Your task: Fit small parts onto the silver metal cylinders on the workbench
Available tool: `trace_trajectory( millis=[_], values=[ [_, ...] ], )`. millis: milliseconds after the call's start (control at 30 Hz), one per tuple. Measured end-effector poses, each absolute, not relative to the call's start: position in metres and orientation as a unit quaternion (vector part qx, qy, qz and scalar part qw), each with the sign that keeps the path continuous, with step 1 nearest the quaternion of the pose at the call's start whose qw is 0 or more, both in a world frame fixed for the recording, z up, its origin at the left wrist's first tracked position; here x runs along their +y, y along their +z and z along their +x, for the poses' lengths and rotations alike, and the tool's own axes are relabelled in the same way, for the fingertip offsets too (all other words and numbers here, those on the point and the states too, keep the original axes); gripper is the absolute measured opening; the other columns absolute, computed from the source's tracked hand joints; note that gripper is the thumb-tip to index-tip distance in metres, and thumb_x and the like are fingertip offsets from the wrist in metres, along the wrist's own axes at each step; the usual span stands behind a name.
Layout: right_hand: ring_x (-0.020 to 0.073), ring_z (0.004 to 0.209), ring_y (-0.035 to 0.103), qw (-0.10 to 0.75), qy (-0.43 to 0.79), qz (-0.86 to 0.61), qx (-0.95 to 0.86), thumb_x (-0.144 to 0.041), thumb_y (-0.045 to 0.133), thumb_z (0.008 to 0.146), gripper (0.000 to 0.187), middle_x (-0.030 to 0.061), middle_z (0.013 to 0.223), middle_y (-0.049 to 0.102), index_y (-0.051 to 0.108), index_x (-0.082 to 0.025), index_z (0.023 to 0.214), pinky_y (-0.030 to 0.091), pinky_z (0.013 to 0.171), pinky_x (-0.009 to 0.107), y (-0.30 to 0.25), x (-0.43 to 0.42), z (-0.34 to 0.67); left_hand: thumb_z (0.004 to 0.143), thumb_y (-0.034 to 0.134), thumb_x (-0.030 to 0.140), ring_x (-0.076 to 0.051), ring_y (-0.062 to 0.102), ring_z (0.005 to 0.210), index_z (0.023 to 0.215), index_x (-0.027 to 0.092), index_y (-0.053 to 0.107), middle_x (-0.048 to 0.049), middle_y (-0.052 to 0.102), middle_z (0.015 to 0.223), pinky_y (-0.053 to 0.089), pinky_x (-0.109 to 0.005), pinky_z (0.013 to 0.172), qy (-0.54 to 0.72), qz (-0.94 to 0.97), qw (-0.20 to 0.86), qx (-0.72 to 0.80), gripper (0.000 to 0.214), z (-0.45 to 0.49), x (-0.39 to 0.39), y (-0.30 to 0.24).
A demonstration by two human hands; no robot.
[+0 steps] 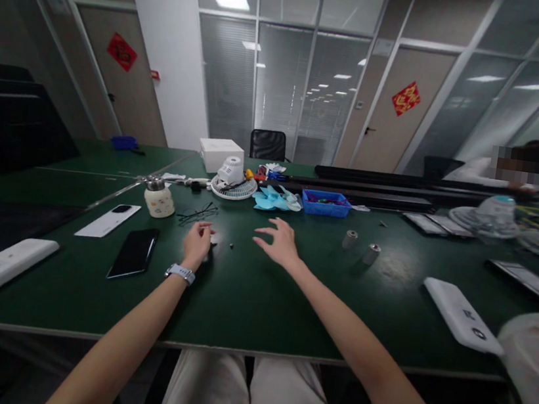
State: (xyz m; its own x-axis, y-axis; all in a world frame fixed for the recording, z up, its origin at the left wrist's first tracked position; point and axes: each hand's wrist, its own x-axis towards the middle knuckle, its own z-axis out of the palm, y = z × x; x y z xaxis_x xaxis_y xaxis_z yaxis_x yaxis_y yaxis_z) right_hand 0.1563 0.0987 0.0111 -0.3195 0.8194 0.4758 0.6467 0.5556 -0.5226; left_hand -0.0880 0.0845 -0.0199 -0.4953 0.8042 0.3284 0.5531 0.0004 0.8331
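My left hand (198, 244), with a watch (180, 274) on its wrist, is low over the green table (244, 318). Its fingers are bent together; what they hold, if anything, is hidden. A pair of thin-framed glasses (198, 214) lies just beyond it. Between my hands a tiny dark piece (231, 246) rests on the table. My right hand (280, 244) hovers palm inward, fingers apart and holding nothing. Further right stand two small metal cylinders, one (350, 240) slightly behind the other (371, 254).
Left are a black phone (133, 254), a white phone (109, 220) and a cream jar (159, 199). Further back lie a white fan (233, 186), blue gloves (272, 198) and a blue tray (325, 211). White slabs (461, 313) flank me. A person (483, 165) sits far right.
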Motion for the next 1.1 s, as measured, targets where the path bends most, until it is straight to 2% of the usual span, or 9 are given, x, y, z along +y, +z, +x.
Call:
trace_trajectory(
  millis=[100,200,400,567,733,833,933,1033,1100],
  values=[
    [0.0282,0.135,0.018,0.312,0.13,-0.468,-0.816,-0.06,0.065,0.069,0.04,0.0054,0.138,0.042,0.072,-0.031,0.096,0.01,0.108,0.047,0.002,0.099,0.107,0.082,0.042,0.032,-0.016,0.063,0.064,0.102,0.02,0.06,-0.0052,0.072,0.085,0.042,-0.025,0.06,0.5,0.493,0.115,0.703,0.03,-0.089,0.083,-0.02],
    [0.0306,0.137,0.012,0.304,0.121,-0.495,-0.805,-0.065,0.065,0.066,0.043,0.0056,0.144,0.037,0.074,-0.032,0.093,0.004,0.108,0.049,-0.005,0.104,0.088,0.082,0.042,0.032,-0.017,0.064,0.07,0.101,0.02,0.06,-0.0049,0.072,0.084,0.042,-0.026,0.063,0.491,0.506,0.105,0.701,0.028,-0.088,0.082,-0.019],
    [0.0309,0.138,0.006,0.309,0.126,-0.498,-0.8,-0.062,0.064,0.069,0.035,0.0027,0.147,0.032,0.075,-0.032,0.083,-0.001,0.107,0.052,-0.015,0.109,0.091,0.082,0.043,0.031,-0.018,0.065,0.073,0.099,0.02,0.061,-0.0051,0.072,0.084,0.043,-0.026,0.065,0.484,0.51,0.104,0.703,0.027,-0.085,0.082,-0.018],
    [0.0298,0.139,0.003,0.311,0.093,-0.478,-0.816,-0.062,0.065,0.068,0.038,0.0023,0.149,0.028,0.074,-0.033,0.092,-0.006,0.108,0.052,-0.017,0.106,0.09,0.082,0.043,0.031,-0.018,0.065,0.072,0.099,0.02,0.061,-0.0052,0.072,0.084,0.044,-0.026,0.066,0.483,0.513,0.11,0.701,0.027,-0.086,0.083,-0.019],
    [0.0301,0.139,0.005,0.308,0.095,-0.458,-0.829,-0.057,0.062,0.074,0.031,0.0026,0.148,0.03,0.075,-0.032,0.087,-0.005,0.108,0.052,-0.013,0.102,0.085,0.082,0.043,0.031,-0.018,0.065,0.073,0.099,0.02,0.061,-0.0056,0.072,0.083,0.044,-0.027,0.066,0.478,0.515,0.113,0.703,0.027,-0.086,0.081,-0.019],
    [0.0286,0.138,0.006,0.333,0.052,-0.443,-0.831,-0.053,0.06,0.077,0.026,-0.0003,0.147,0.03,0.074,-0.034,0.088,-0.004,0.108,0.053,0.004,0.103,0.115,0.082,0.043,0.032,-0.018,0.065,0.07,0.1,0.02,0.061,-0.0058,0.072,0.084,0.044,-0.027,0.063,0.477,0.518,0.115,0.701,0.028,-0.087,0.08,-0.018],
    [0.0286,0.137,0.008,0.373,-0.034,-0.49,-0.787,-0.052,0.057,0.08,0.024,-0.0015,0.146,0.032,0.074,-0.036,0.088,-0.002,0.108,0.055,0.027,0.109,0.185,0.082,0.043,0.032,-0.018,0.065,0.07,0.1,0.02,0.061,-0.0055,0.072,0.083,0.044,-0.027,0.063,0.471,0.522,0.118,0.701,0.028,-0.085,0.081,-0.018],
    [0.032,0.135,0.01,0.415,-0.124,-0.602,-0.671,-0.049,0.054,0.083,0.03,0.0048,0.145,0.033,0.074,-0.029,0.091,0.0,0.105,0.059,0.042,0.116,0.269,0.082,0.044,0.031,-0.018,0.065,0.071,0.098,0.02,0.062,-0.0053,0.072,0.082,0.044,-0.026,0.064,0.466,0.523,0.117,0.704,0.027,-0.083,0.083,-0.017],
    [0.0336,0.133,0.013,0.408,-0.167,-0.671,-0.596,-0.049,0.052,0.084,0.032,0.009,0.141,0.037,0.074,-0.026,0.093,0.005,0.103,0.061,0.042,0.12,0.315,0.082,0.045,0.031,-0.018,0.065,0.073,0.097,0.02,0.063,-0.0053,0.072,0.081,0.044,-0.027,0.065,0.463,0.524,0.113,0.706,0.026,-0.083,0.084,-0.017]
  ],
)
